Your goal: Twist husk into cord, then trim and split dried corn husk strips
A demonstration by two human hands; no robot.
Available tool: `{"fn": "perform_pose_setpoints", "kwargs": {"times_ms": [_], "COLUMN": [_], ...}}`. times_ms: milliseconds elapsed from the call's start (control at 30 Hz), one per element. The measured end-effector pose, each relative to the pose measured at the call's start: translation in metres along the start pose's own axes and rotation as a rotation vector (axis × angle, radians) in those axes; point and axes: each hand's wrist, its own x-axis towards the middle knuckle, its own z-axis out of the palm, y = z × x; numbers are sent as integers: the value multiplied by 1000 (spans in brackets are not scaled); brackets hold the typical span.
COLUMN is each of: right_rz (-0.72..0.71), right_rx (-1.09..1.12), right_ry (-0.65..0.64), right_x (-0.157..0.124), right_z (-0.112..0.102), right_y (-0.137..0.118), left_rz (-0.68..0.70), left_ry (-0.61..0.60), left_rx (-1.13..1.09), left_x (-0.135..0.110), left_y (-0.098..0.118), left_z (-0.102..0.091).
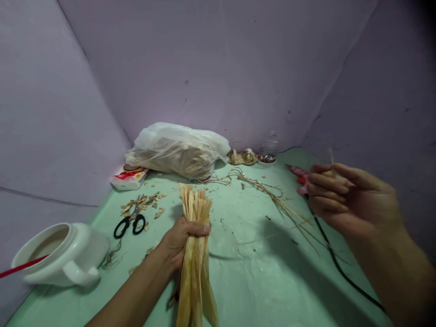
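In the lower middle, my left hand (179, 240) is wrapped around a bundle of dried corn husks (195, 286), thumb across the front. The husks stand upright, trimmed ends fanned at the top and long leaves hanging below the fist. Off to the right, my right hand (357, 202) is raised above the table with fingers curled, pinching a thin straw-coloured strand (331, 156) whose tip sticks up past the fingers. A faint thin line crosses the space between the hands; whether it joins the bundle is unclear. Loose dried strands (269, 193) lie on the table between both hands.
Black-handled scissors (130, 223) lie among husk scraps (150, 202). A white pot (85, 245) holding a red stick stands left. Behind are a stuffed plastic bag (177, 150), a tissue pack (129, 179), a woven piece (242, 157) and a bead dish (266, 159). A pink glue gun (299, 175) trails its cord right.
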Motion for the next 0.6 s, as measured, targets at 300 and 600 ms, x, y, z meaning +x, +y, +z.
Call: {"fn": "perform_pose_setpoints", "kwargs": {"times_ms": [300,600], "right_rz": [333,387], "right_rx": [-706,-451], "right_ry": [-93,-67], "right_x": [3,3], "right_z": [17,9], "right_y": [134,129], "left_rz": [86,52], "left_ry": [-112,-56], "left_rx": [-26,-16], "left_x": [0,0], "left_y": [-11,-10], "left_z": [6,5]}}
